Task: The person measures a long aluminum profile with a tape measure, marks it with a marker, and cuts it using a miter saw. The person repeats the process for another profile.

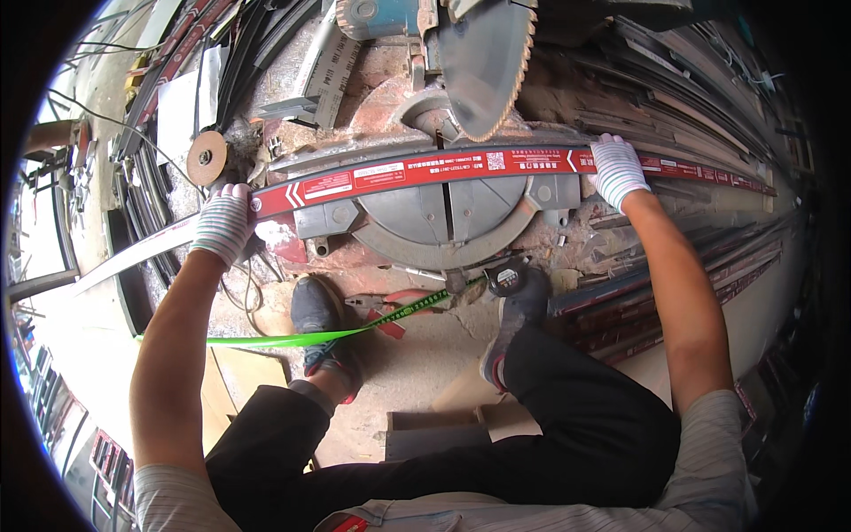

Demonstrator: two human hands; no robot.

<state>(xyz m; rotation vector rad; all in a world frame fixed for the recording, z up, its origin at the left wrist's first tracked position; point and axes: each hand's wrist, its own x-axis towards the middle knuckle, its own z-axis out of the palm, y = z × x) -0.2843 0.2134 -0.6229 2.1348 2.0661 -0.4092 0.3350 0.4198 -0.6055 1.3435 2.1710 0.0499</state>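
A long, thin profile strip with red printed film (381, 181) lies across the grey base of a miter saw (399, 213), along its fence. My left hand (222, 222), in a striped white glove, grips the strip left of the saw base. Right of the base, my gloved right hand (618, 170) holds the same strip, fingers wrapped over its far edge. The toothed circular saw blade (486, 66) is raised above and behind the strip, apart from it. Beyond my left hand the strip runs on as a pale length toward the left.
A tape measure (505, 280) lies by my right shoe, its green blade (301, 340) pulled out leftward. Pliers (390, 300) rest between my feet. A round disc (206, 158) stands near my left hand. Dark profiles (683, 97) are stacked at the right; more lie at the far left.
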